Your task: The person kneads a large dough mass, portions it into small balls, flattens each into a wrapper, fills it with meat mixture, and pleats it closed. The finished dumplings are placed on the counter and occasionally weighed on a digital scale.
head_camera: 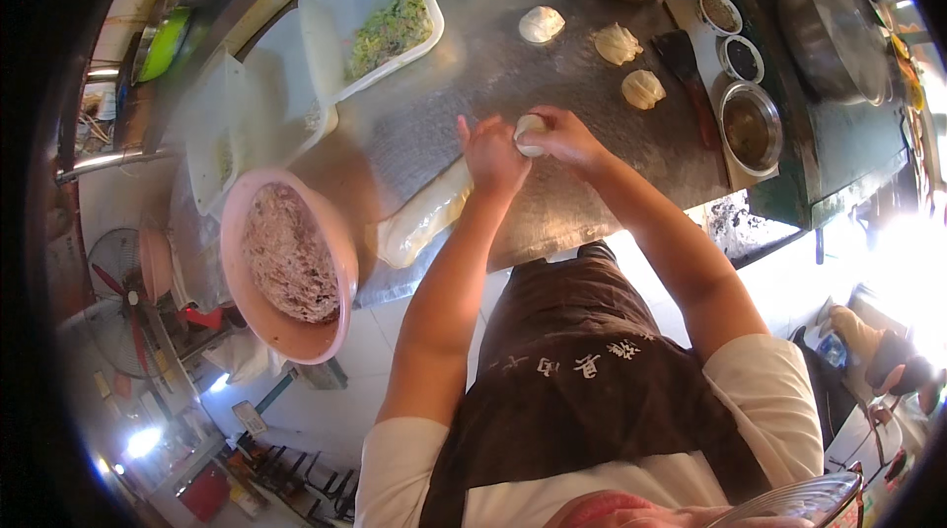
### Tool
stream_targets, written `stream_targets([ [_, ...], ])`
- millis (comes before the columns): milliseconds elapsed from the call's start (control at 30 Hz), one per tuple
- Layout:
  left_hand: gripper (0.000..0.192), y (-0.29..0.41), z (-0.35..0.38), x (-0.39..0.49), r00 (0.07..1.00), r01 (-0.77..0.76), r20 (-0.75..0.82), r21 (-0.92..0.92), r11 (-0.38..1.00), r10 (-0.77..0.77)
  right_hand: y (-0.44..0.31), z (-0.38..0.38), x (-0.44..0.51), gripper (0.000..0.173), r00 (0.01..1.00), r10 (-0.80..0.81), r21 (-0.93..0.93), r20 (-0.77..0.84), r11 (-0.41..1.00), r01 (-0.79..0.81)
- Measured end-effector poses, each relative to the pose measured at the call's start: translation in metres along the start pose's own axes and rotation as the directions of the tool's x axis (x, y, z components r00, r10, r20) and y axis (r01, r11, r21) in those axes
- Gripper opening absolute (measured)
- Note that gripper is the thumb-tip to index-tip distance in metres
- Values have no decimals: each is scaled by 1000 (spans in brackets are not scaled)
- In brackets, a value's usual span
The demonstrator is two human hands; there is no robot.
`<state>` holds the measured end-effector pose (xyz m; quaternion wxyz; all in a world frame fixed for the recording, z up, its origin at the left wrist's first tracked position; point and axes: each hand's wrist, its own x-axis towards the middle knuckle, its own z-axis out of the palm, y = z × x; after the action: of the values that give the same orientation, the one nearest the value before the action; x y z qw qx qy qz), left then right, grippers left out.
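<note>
Over the metal worktop, my right hand grips a small pale dough piece between thumb and fingers. My left hand is curled against the same dough from the other side, its little finger raised. A long, shiny dough roll lies on the worktop and runs under my left hand. Whether the piece is joined to the roll is hidden by that hand. Beyond my hands sit three gathered dough balls: a whiter one, a yellowish one and a nearer one.
A pink basin of minced filling stands at the left edge. White plastic tubs with chopped vegetables line the far left. At right are a dark-bladed scraper, small seasoning bowls, a bowl of liquid and a large metal pot.
</note>
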<state>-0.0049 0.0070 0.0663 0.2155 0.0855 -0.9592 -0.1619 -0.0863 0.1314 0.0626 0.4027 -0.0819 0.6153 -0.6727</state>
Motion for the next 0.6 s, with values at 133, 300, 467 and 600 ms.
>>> stream_targets([
  [133, 22, 6, -13, 7, 971, 63, 237, -73, 995, -44, -34, 10, -25, 36, 969, -245, -294, -14, 928, 231],
  [300, 20, 26, -17, 10, 974, 114, 207, -82, 990, -95, -89, 36, -64, 29, 936, -326, -663, -136, 732, 158],
  [467, 43, 26, -15, 2, 982, 116, 144, 51, 992, -122, -150, 66, -83, 29, 491, -845, -764, -211, 456, 457],
  [600, 66, 13, -26, 7, 895, 100, 426, 104, 990, -135, -65, -13, -2, 61, 765, -527, -795, -370, 606, 32],
])
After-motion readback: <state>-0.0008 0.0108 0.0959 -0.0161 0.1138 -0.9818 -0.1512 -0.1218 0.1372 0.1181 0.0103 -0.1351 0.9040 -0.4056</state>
